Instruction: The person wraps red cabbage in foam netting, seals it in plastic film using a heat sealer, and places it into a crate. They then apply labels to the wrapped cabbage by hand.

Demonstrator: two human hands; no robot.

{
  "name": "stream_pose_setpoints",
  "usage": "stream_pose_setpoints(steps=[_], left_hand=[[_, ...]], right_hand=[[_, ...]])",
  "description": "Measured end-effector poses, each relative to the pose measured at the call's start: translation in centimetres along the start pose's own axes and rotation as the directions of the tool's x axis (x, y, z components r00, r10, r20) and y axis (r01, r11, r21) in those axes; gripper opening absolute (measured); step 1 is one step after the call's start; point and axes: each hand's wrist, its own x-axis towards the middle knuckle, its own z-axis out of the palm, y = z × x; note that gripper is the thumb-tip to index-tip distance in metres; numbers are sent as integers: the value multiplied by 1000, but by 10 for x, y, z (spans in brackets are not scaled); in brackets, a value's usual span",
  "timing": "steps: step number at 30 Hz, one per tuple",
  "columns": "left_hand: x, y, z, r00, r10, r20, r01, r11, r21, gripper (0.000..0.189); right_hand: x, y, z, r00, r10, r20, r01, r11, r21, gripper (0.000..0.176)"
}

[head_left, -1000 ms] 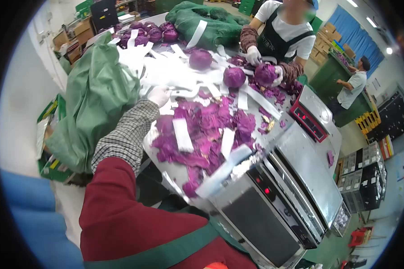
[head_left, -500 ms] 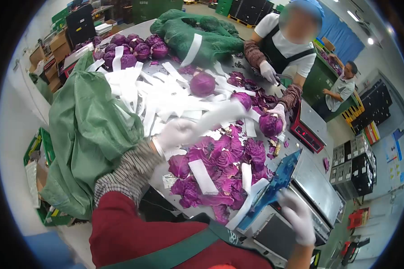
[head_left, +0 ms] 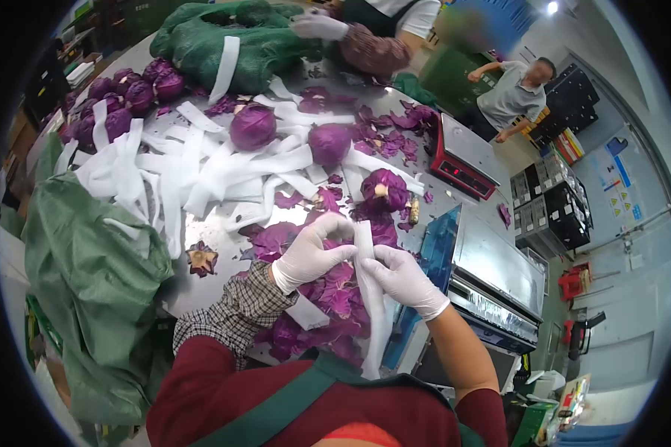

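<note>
A long white strip [head_left: 371,313], soft and foam-like, hangs upright in front of my chest. My right hand [head_left: 408,281], in a white glove, pinches it near its upper end between thumb and fingers. Just left of the strip's top is my gloved left hand [head_left: 314,255], its fingers curved and apart from the thumb, with nothing visible between them. Beneath both hands lies a heap of loose purple cabbage leaves [head_left: 335,298], with another white strip [head_left: 306,311] on it. A trimmed red cabbage [head_left: 384,189], its pale stem end showing, sits just beyond my hands.
Many white strips [head_left: 201,175] cover the table, with red cabbages [head_left: 253,127] among them. Green net sacks [head_left: 231,63] lie at the back, a green cloth [head_left: 89,283] at left. A red scale [head_left: 462,156] and a metal-topped machine [head_left: 492,261] stand right. A co-worker's gloved hand [head_left: 319,26] is across the table.
Both my hands have come together over the leaves, and the strip now hangs from my right hand. The co-worker has let go of a cabbage and reaches toward the net sacks. The view has shifted.
</note>
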Motion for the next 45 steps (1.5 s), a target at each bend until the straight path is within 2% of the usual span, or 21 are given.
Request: stream_pose_setpoints(steps=[6, 9, 13, 15, 18, 20, 22, 23, 24, 27, 30, 32, 34, 35, 37, 38, 39, 40, 42, 43, 45], left_hand=[[34, -26, 0, 934, -289, 211, 350, 859, -373, 12], [45, -40, 4, 971, -201, 129, 239, 844, -481, 10], [57, -61, 26, 955, -280, -101, 158, 765, -625, 11], [61, -69, 29, 951, -296, -90, 140, 672, -728, 11], [66, -71, 34, 915, -402, -14, 223, 536, -814, 15], [78, -72, 37, 940, -324, -104, 83, 513, -854, 18], [86, -80, 23, 941, -310, -138, 79, 596, -799, 19], [90, -87, 16, 929, -348, -126, 123, 612, -782, 20], [95, -87, 13, 922, -386, 5, 174, 405, -897, 21], [94, -48, 30, 769, -622, 146, 411, 308, -858, 20], [88, -85, 33, 828, -437, 351, 559, 684, -468, 20], [118, -90, 20, 874, -459, 159, 480, 866, -138, 21], [150, -109, 5, 951, -240, -195, 130, 883, -452, 22], [170, -105, 1, 911, -308, -273, 16, 689, -724, 28], [180, -109, -8, 960, -275, -49, 77, 427, -901, 39], [180, -100, -1, 961, -265, 75, 154, 291, -944, 42], [180, -90, 6, 952, -237, 194, 234, 153, -960, 45], [177, -82, 13, 884, -304, 356, 397, 86, -914, 47], [159, -108, 36, 790, -371, 488, 556, 97, -826, 49], [148, -141, 48, 796, -383, 468, 563, 185, -806, 48], [131, -147, 35, 783, -439, 441, 607, 697, -383, 36]], right_hand=[[14, -5, -32, 964, 250, 95, -246, 968, -48, 30], [36, -3, -34, 914, -182, -363, 246, 959, 140, 24], [63, 21, -40, 912, -244, -329, 227, 970, -89, 19], [69, 8, -47, 895, -181, -408, 288, 932, 218, 11], [83, 32, -68, 921, -157, -356, 389, 360, 848, 12], [91, 48, -52, 899, -36, -437, 355, 644, 677, 13], [79, 62, -48, 980, 88, -179, 14, 864, 504, 16], [71, 54, -56, 973, -228, -38, 212, 944, -252, 17], [67, 29, -66, 996, -80, 42, 87, 974, -211, 17], [78, 39, -112, 972, 34, -231, 46, 943, 331, 17], [88, 30, -160, 950, 9, -311, 230, 655, 720, 20], [101, 19, -158, 907, 30, -420, 239, 785, 572, 18], [102, 17, -160, 896, 130, -425, 41, 928, 371, 19], [106, 13, -159, 876, 312, -369, -200, 929, 310, 22], [128, 74, -165, 988, -67, -143, 37, 978, -207, 30], [123, 44, -155, 957, 258, -130, -276, 951, -140, 26], [127, 35, -154, 957, 259, -134, -287, 915, -284, 22], [144, 72, -172, 983, -83, -166, -5, 882, -472, 20], [161, 93, -206, 934, -159, -320, 122, 983, -134, 19], [162, 76, -213, 928, 163, -334, -5, 904, 428, 18], [175, 84, -210, 919, 277, -279, 54, 613, 788, 17]])
